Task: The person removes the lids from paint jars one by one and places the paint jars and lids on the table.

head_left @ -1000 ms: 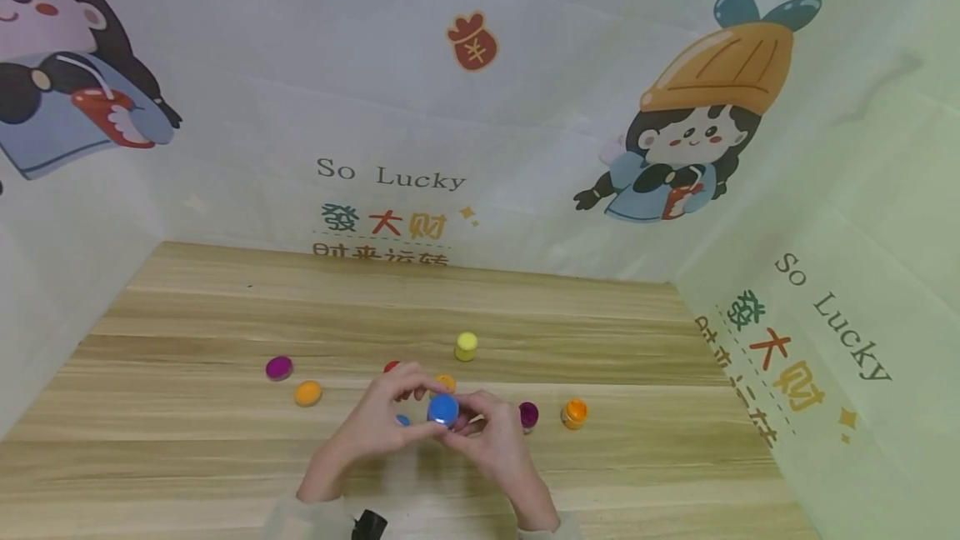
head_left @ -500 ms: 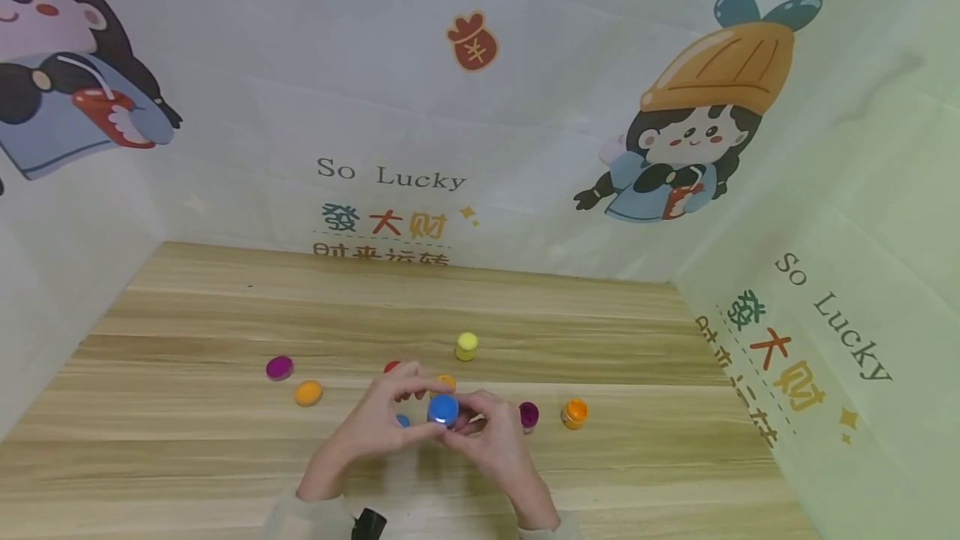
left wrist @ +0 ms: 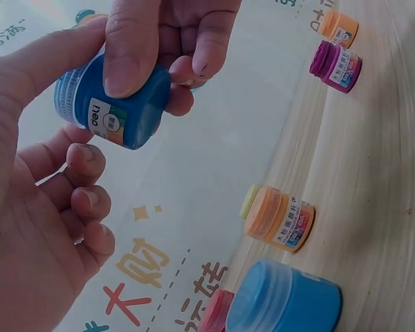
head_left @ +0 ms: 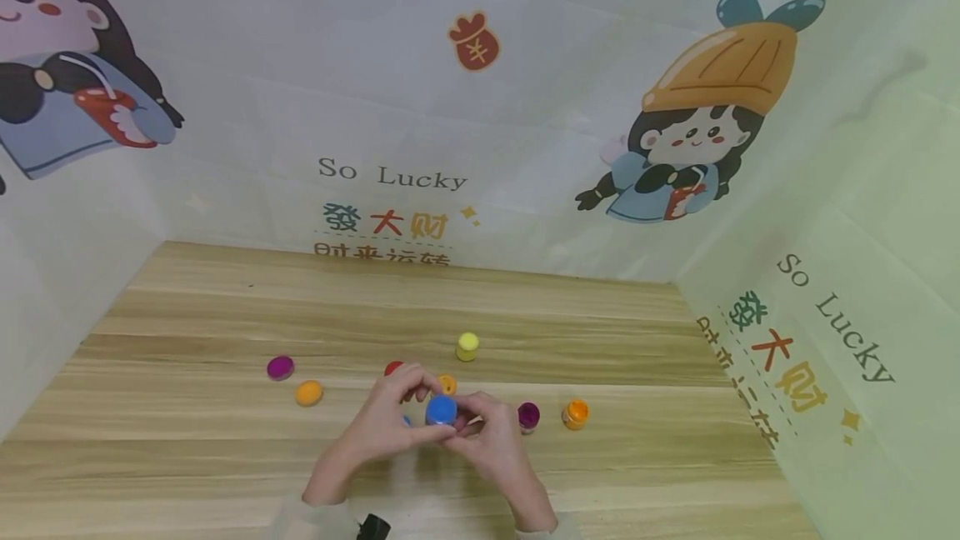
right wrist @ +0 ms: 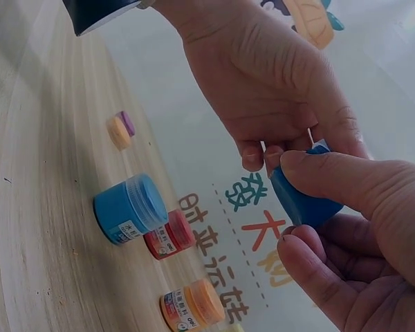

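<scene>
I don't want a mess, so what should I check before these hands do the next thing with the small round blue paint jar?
1. Both hands are holding on: ok. The left hand and right hand both have fingers on the small round blue paint jar.
2. Its clear ribbed lid is on: ok.
3. That lid is screwed tight: cannot tell.
4. The other round blue jar with a clear lid is standing and covered: ok.
5. The small purple paint jar is covered: not ok. Its neck is bare, and a round purple lid lies apart on the wood-grain tabletop.
</scene>
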{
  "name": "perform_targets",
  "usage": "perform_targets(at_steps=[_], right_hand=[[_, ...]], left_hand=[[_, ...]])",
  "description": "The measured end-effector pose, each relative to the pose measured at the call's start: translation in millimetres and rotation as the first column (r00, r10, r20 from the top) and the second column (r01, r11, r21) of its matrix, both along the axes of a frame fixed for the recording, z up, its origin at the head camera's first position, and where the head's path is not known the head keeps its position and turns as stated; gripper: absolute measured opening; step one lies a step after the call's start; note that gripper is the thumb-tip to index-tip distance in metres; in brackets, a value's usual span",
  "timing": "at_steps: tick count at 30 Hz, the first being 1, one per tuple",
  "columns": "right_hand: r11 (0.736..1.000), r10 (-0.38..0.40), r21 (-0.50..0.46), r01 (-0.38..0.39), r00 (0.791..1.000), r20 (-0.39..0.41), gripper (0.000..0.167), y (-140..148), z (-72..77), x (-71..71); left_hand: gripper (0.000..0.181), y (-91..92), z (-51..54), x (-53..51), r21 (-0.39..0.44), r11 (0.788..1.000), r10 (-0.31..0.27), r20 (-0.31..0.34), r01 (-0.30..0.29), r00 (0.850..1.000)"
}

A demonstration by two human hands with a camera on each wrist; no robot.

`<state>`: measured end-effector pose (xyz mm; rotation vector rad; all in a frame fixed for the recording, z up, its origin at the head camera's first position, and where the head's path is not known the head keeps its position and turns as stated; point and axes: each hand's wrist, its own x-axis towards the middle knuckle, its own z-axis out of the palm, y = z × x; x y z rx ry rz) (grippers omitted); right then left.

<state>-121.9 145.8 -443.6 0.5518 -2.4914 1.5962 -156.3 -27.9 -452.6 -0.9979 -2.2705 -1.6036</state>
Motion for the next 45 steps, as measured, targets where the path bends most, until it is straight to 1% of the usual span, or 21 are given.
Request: perform_targets(at_steps=[1,5,7,8,9,12,19,21,26,27,28,30,33,35,37,39,41,43,45], right_hand=[[1.0,-0.003,-0.002,0.003,1.0,0.001,0.027,-1.2,4.9,2.0],[1.0,-0.001,-0.022,0.002,1.0,0.019,0.028,-1.0,5.9,2.4],[1.0,-0.002,-0.022,0.002,1.0,0.031,0.028,-0.8,6.8,2.6],[1.0,0.001,-0.024,-0.001,0.999,0.033,0.029,0.5,2.1,0.5],[1.0,0.002,-0.021,-0.001,0.999,0.035,0.029,0.6,2.5,0.7],[1.0,0.005,-0.016,-0.005,0.999,0.036,0.029,0.7,3.0,0.9],[1.0,0.001,-0.006,-0.001,0.999,0.032,0.028,-0.3,-0.7,0.9],[1.0,-0.004,-0.004,0.004,1.0,0.024,0.027,-0.8,-1.9,0.4],[1.0,-0.02,0.001,0.02,1.0,0.015,0.027,-1.9,-1.7,0.4],[1.0,-0.024,0.003,0.024,1.0,0.013,0.027,-2.1,-1.3,0.6],[1.0,-0.028,0.004,0.028,1.0,0.013,0.027,-2.3,-0.7,0.7],[0.999,-0.034,0.005,0.034,0.999,0.015,0.027,-2.5,0.2,1.0],[0.999,-0.039,0.007,0.039,0.999,0.016,0.027,-2.7,1.3,1.1],[0.999,-0.038,0.001,0.038,0.999,0.017,0.027,-2.7,2.1,1.2],[0.999,-0.036,-0.005,0.036,0.999,0.019,0.028,-2.3,2.4,1.0],[0.999,-0.031,-0.01,0.031,0.999,0.027,0.028,-1.6,2.0,0.3],[1.0,-0.023,-0.015,0.024,0.999,0.039,0.029,-0.8,1.5,-0.2],[1.0,-0.018,-0.015,0.019,0.999,0.05,0.03,-0.3,1.6,-0.3],[1.0,-0.016,-0.018,0.017,0.998,0.055,0.031,-0.1,1.5,-0.1]], left_hand=[[0.035,0.2,-0.2,0.1,0.001,1.0,-0.002,-0.003,0.002,1.0],[0.037,-1.9,-0.3,-0.4,0.028,0.998,-0.052,-0.05,0.053,0.997],[0.036,-3.7,-0.6,-0.4,0.037,0.996,-0.08,-0.06,0.083,0.995],[0.035,-4.5,-0.5,-0.3,0.039,0.995,-0.09,-0.06,0.093,0.994],[0.034,-5.2,-0.5,-0.3,0.038,0.995,-0.093,-0.054,0.096,0.994],[0.03,-5.5,0.0,0.7,0.022,0.997,-0.075,-0.024,0.075,0.997],[0.032,-1.5,2.6,2.9,0.006,1.0,-0.011,0.003,0.011,1.0],[0.033,0.1,7.8,5.9,0.014,1.0,0.001,0.005,-0.001,1.0],[0.034,2.8,30.5,17.2,0.035,0.999,0.034,-0.029,-0.033,0.999],[0.034,3.4,33.6,18.7,0.037,0.998,0.044,-0.034,-0.043,0.998],[0.034,4.0,34.6,19.3,0.036,0.998,0.056,-0.042,-0.054,0.998],[0.035,5.4,31.4,17.8,0.034,0.996,0.079,-0.047,-0.078,0.996],[0.037,5.8,17.4,11.2,0.023,0.995,0.096,-0.054,-0.095,0.994],[0.038,4.5,7.9,6.1,0.021,0.997,0.077,-0.068,-0.076,0.995],[0.039,1.6,1.4,2.1,0.032,0.999,0.034,-0.084,-0.031,0.996],[0.04,-1.5,-1.0,-0.1,0.043,0.999,-0.017,-0.088,0.021,0.996],[0.039,-4.2,-1.2,-1.1,0.056,0.996,-0.06,-0.074,0.064,0.995],[0.035,-5.6,-0.5,-1.1,0.054,0.996,-0.073,-0.052,0.076,0.996],[0.032,-5.8,0.2,-1.4,0.042,0.997,-0.063,-0.038,0.064,0.997]])
